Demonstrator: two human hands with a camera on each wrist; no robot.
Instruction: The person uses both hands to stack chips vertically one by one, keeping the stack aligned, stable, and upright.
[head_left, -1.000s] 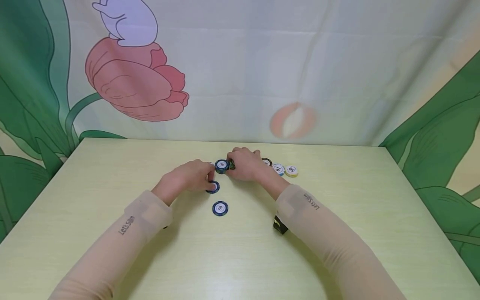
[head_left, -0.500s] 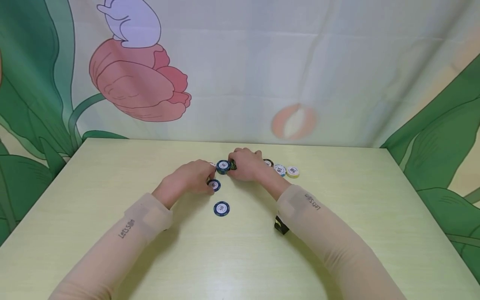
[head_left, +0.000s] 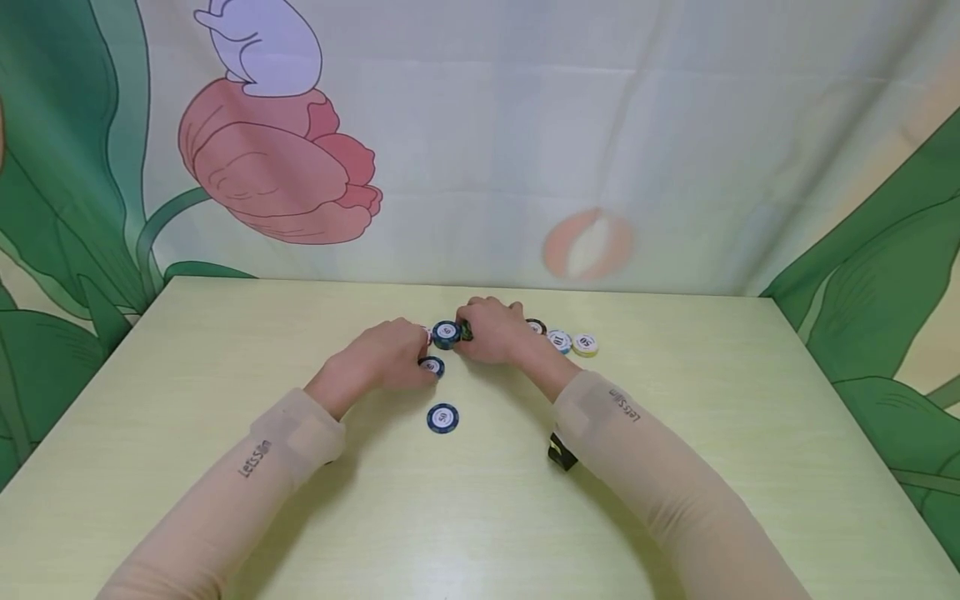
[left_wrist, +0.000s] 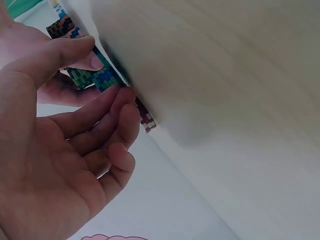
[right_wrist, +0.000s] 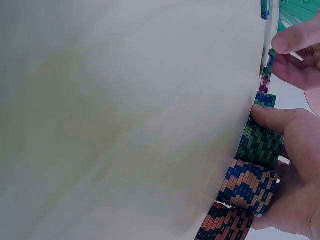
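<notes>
A blue poker chip (head_left: 432,365) is pinched between the thumb and fingers of my left hand (head_left: 382,354), just in front of a stack of blue poker chips (head_left: 447,334). My right hand (head_left: 491,329) grips a stack of green poker chips (right_wrist: 260,145) beside the blue stack. Its thumb lies along the near side in the right wrist view, while most of its fingers are hidden. Part of a maroon chip stack (left_wrist: 145,117) shows behind the left fingertips. Another blue poker chip (head_left: 442,418) lies flat on the table nearer to me.
To the right stand a black-rimmed chip stack (head_left: 536,327), a light blue one (head_left: 559,341) and a yellow one (head_left: 585,344). A blue-and-orange stack (right_wrist: 247,185) neighbours the green one. A patterned curtain (head_left: 465,150) hangs behind the table (head_left: 300,508).
My left hand has shifted the pinched blue chip slightly away from me and right, towards the blue stack. The right hand keeps its place at the green stack.
</notes>
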